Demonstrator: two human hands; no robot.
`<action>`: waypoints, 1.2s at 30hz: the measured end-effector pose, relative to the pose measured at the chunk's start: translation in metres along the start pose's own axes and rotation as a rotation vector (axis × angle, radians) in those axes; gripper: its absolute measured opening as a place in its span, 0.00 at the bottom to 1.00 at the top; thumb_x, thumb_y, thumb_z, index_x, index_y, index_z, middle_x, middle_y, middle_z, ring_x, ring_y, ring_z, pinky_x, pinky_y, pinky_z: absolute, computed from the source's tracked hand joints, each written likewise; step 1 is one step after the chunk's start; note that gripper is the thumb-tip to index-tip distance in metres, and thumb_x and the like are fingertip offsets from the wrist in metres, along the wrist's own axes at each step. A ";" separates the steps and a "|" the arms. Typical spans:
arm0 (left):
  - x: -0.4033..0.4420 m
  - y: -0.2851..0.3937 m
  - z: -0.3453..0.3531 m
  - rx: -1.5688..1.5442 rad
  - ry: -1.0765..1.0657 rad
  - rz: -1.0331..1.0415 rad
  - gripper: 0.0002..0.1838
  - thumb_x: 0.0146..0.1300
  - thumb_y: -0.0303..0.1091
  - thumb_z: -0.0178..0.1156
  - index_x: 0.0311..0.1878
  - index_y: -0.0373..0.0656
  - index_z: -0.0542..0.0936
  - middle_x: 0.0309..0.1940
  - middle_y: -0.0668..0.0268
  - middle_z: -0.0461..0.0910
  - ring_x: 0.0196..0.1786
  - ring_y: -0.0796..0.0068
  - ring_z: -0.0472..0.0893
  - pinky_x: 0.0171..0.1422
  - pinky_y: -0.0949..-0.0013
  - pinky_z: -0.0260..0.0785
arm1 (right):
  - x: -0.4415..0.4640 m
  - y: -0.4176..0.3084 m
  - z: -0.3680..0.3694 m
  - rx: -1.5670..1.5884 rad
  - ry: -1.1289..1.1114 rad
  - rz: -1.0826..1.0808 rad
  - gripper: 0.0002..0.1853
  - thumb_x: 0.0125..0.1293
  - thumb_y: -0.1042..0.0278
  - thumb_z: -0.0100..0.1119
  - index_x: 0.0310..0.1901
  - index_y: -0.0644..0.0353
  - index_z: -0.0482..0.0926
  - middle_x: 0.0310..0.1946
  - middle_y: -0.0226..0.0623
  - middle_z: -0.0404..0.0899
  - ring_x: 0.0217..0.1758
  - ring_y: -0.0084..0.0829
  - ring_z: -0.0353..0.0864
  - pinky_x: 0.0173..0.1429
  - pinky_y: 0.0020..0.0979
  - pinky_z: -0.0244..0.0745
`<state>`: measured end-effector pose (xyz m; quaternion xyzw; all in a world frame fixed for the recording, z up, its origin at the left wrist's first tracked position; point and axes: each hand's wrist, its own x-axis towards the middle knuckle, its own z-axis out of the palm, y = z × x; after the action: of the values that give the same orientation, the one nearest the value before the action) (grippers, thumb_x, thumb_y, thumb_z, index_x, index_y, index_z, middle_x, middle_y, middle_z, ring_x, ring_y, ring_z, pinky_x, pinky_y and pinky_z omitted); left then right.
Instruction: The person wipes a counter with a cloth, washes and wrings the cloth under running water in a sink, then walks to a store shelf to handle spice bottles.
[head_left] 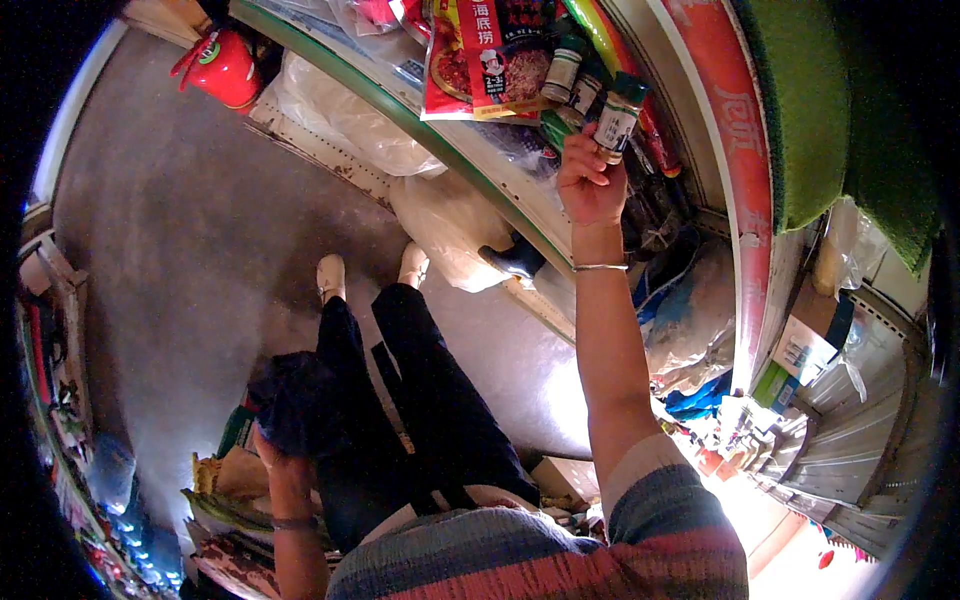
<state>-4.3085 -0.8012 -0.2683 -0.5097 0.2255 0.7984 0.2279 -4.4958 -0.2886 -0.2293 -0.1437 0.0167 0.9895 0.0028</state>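
My right hand (592, 185) is stretched out to the shelf, its fingers closed around a small spice jar (614, 127) with a dark green lid and a pale label. Two similar jars (563, 70) lie right beside it on the shelf. To their left is a red hot-pot seasoning packet (485, 60) with a picture of food on it. Low on the left, my left hand (278, 458) grips a bundle of dark blue cloth (300, 400) beside my leg; the cloth hides part of the fingers.
The shelf's green-edged front (400, 110) runs diagonally ahead of me. Large plastic bags (450, 225) and a dark boot (515, 258) sit below it. A red bucket (225, 72) stands at the far left. A red printed strip (735, 130) borders the shelf on the right.
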 end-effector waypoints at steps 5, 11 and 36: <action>0.003 0.002 -0.008 0.029 -0.014 0.019 0.21 0.66 0.47 0.45 0.52 0.42 0.75 0.49 0.61 0.77 0.49 0.58 0.76 0.57 0.57 0.70 | -0.003 -0.003 -0.004 0.028 0.038 -0.020 0.17 0.63 0.70 0.47 0.46 0.78 0.71 0.30 0.42 0.66 0.26 0.28 0.69 0.22 0.21 0.71; 0.007 0.001 -0.013 0.047 -0.060 0.032 0.21 0.67 0.47 0.44 0.52 0.42 0.75 0.49 0.61 0.77 0.50 0.58 0.75 0.59 0.57 0.68 | -0.003 -0.004 -0.004 0.020 0.054 -0.030 0.17 0.63 0.69 0.47 0.45 0.78 0.71 0.29 0.41 0.66 0.25 0.28 0.69 0.22 0.21 0.71; 0.000 0.000 0.001 -0.034 0.062 0.026 0.23 0.67 0.47 0.44 0.54 0.40 0.75 0.51 0.60 0.77 0.51 0.56 0.75 0.60 0.55 0.67 | 0.004 -0.018 -0.013 -0.124 0.112 -0.080 0.17 0.63 0.68 0.48 0.45 0.76 0.72 0.33 0.42 0.69 0.28 0.29 0.71 0.27 0.23 0.73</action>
<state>-4.3091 -0.8010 -0.2678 -0.5350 0.2252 0.7889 0.2016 -4.4958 -0.2714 -0.2436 -0.1993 -0.0502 0.9781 0.0327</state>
